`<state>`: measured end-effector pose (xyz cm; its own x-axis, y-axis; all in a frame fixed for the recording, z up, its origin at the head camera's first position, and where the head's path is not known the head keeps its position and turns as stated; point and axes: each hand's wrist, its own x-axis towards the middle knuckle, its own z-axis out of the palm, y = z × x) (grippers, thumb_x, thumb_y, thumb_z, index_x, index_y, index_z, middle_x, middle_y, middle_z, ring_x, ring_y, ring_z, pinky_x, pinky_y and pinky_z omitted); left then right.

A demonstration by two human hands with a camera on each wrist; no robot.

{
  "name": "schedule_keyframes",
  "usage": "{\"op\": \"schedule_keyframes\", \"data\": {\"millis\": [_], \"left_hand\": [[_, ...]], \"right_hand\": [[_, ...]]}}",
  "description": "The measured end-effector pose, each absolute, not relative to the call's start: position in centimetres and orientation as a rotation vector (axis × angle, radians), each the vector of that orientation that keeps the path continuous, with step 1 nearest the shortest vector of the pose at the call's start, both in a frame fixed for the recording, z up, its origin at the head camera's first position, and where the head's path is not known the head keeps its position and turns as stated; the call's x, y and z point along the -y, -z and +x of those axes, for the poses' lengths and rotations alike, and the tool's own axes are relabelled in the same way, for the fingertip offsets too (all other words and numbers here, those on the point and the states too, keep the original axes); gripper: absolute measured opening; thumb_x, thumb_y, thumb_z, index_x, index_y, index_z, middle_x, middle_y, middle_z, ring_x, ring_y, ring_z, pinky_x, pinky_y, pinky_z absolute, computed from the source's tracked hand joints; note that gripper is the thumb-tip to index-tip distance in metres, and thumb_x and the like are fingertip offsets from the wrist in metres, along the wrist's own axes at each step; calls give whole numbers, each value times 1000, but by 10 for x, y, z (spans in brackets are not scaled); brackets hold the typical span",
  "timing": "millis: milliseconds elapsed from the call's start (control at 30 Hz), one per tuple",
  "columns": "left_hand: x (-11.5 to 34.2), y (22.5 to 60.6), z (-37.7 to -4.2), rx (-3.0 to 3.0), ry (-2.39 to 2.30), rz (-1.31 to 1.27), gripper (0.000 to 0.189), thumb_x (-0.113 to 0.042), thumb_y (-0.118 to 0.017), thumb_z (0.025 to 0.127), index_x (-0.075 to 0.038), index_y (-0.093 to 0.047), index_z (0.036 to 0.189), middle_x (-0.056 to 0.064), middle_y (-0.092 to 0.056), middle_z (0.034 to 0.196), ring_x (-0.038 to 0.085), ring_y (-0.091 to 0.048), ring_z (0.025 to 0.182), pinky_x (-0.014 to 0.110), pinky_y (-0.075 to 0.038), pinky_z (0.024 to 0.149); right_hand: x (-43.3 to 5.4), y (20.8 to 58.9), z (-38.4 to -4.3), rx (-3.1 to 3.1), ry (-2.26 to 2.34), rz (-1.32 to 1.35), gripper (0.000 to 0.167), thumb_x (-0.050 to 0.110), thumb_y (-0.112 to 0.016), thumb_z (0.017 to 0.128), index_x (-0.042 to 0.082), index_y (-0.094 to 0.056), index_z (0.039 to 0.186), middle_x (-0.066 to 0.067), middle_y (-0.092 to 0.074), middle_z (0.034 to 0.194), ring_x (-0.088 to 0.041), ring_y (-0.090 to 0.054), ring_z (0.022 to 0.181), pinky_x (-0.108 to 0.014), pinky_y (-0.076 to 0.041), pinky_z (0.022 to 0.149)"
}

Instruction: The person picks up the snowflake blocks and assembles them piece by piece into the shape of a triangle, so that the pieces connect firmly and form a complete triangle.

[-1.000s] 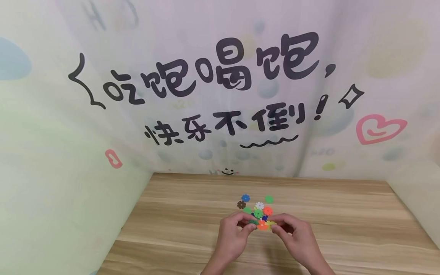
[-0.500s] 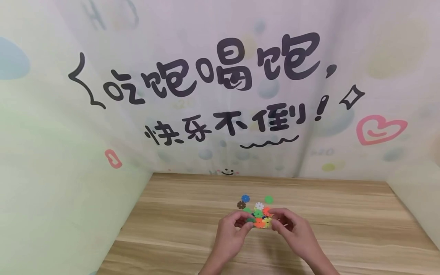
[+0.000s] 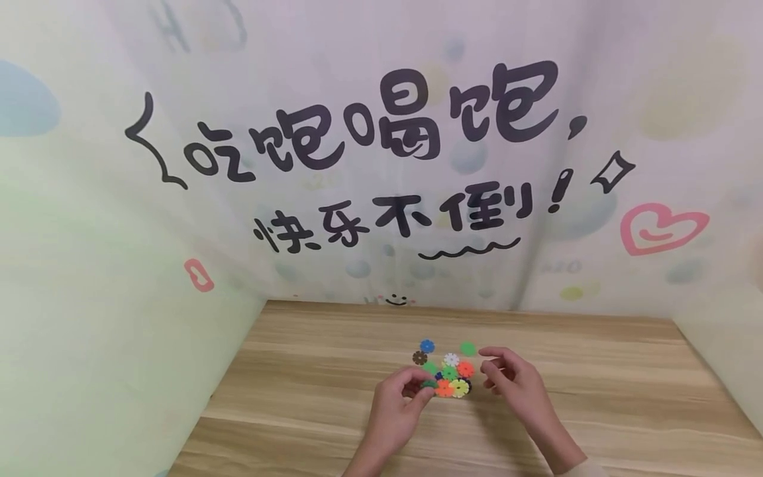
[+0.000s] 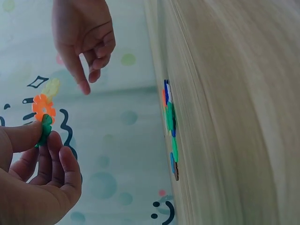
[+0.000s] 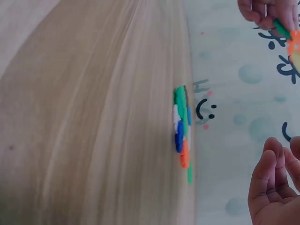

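My left hand pinches a dark green snowflake building disc between thumb and fingertips, above the table. Joined to it in a row are an orange disc and a yellow disc. In the head view the yellow disc is at the right end of this chain. My right hand is raised to the right of the chain, apart from it, with loosely bent fingers and nothing in them. Its relaxed fingers also show in the right wrist view.
Several loose discs lie on the wooden table beyond my hands: blue, brown, white, orange, and bright green. A printed cloth wall stands along the table's far edge.
My right hand has let go of the yellow disc and moved away, up and to the right. The chain has shifted slightly left in my left hand, the yellow disc now fully showing.
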<state>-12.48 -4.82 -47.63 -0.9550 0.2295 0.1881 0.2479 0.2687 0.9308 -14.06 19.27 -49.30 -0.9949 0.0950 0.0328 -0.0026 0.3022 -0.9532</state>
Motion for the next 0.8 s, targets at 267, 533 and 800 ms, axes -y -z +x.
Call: {"op": "schedule_keyframes", "data": {"millis": [267, 533, 800], "left_hand": [[50, 477, -125, 2488, 1829, -473, 12, -14, -72, 92, -15, -71, 104, -5, -69, 96, 9, -62, 87, 27, -55, 79], [51, 476, -125, 2496, 1836, -466, 13, -12, -73, 91, -19, -71, 102, -5, -69, 97, 9, -63, 86, 27, -55, 78], [52, 476, -124, 2517, 1834, -438, 13, -13, -72, 91, -18, -71, 103, -10, -69, 98, 9, -63, 87, 27, -55, 79]], "right_hand": [[-194, 506, -154, 2483, -1849, -147, 26, 13, -65, 98, 6, -65, 123, -22, -65, 97, -28, -66, 77, -37, -58, 68], [-193, 516, -163, 2539, -1823, -179, 28, 13, -64, 99, 5, -63, 125, -16, -66, 97, -26, -66, 77, -37, -59, 68], [-192, 524, -168, 2591, -1781, -199, 28, 12, -64, 98, 6, -64, 125, -13, -65, 95, -26, -63, 76, -34, -56, 62]]}}
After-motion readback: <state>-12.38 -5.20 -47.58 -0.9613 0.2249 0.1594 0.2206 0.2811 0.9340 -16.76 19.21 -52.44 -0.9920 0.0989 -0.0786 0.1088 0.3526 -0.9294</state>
